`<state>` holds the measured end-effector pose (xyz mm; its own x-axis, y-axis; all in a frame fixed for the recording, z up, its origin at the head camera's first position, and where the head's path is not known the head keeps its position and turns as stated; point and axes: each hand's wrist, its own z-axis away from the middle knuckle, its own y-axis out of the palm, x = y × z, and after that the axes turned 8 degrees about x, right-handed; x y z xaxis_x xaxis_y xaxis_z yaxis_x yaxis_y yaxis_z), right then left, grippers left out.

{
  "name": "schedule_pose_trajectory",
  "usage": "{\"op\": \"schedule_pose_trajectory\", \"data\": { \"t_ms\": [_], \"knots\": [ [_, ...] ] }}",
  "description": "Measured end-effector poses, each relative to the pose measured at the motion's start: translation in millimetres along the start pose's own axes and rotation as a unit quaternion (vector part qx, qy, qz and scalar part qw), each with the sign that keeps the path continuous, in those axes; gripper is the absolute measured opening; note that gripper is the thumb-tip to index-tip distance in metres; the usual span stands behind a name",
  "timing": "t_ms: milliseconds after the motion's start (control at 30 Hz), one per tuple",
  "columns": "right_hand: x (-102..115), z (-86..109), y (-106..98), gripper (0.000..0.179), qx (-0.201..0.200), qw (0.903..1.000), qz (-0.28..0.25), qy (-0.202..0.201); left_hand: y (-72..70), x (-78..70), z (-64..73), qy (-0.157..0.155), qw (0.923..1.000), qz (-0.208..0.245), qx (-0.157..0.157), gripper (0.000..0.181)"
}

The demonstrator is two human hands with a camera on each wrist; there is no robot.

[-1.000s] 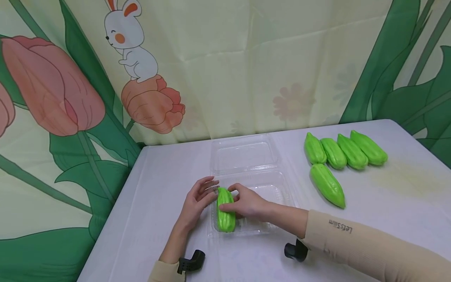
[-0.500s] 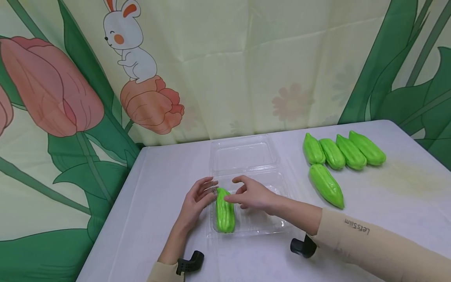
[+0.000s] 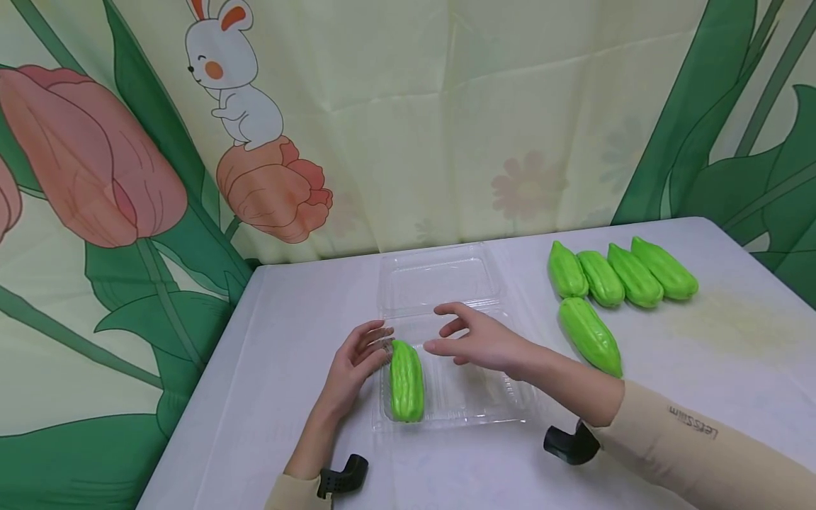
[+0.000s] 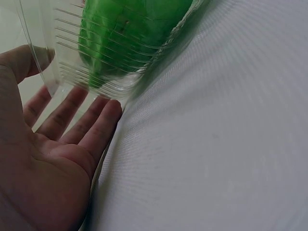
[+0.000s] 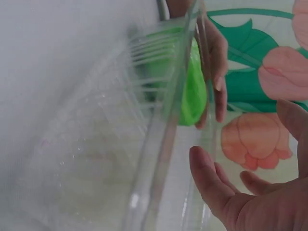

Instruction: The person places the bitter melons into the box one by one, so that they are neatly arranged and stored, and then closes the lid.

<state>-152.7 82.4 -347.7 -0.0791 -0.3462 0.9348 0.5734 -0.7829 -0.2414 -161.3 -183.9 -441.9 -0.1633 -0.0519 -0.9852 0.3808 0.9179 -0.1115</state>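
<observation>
One green ridged bitter melon (image 3: 406,382) lies lengthwise at the left side inside a clear plastic clamshell container (image 3: 474,397). My left hand (image 3: 353,361) rests at the container's left edge, its fingers extended. In the left wrist view, the left hand's fingertips (image 4: 113,106) touch the outside of the ribbed wall, with the thumb up near the rim. My right hand (image 3: 487,343) hovers above the container, right of the bitter melon. Its fingers are spread and hold nothing; the right wrist view shows this right hand (image 5: 264,204) just past the container's rim.
The container's lid (image 3: 443,280) lies folded back toward the far edge of the white-covered table (image 3: 306,312). Several more bitter melons (image 3: 599,278) lie in a row at the far right, and another bitter melon (image 3: 589,336) is in front of them. A printed curtain (image 3: 408,142) hangs behind.
The right hand has let go of the bitter melon in the container, then lifted and moved right. The left hand stays at the container's left edge.
</observation>
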Motion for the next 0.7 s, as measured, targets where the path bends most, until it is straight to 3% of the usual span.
{"op": "schedule_pose_trajectory", "data": {
  "t_ms": [367, 700],
  "knots": [
    [-3.8, 21.7, -31.0, 0.072, 0.003, 0.9994, -0.022, -0.025, 0.2, 1.4, -2.2, 0.003, 0.9999, -0.007, 0.008, 0.054],
    [-7.5, 42.1, -62.2, 0.073, -0.029, 0.9985, 0.004, -0.047, -0.5, 0.6, -0.6, 0.000, 0.9999, -0.010, 0.001, 0.054]
  ]
}}
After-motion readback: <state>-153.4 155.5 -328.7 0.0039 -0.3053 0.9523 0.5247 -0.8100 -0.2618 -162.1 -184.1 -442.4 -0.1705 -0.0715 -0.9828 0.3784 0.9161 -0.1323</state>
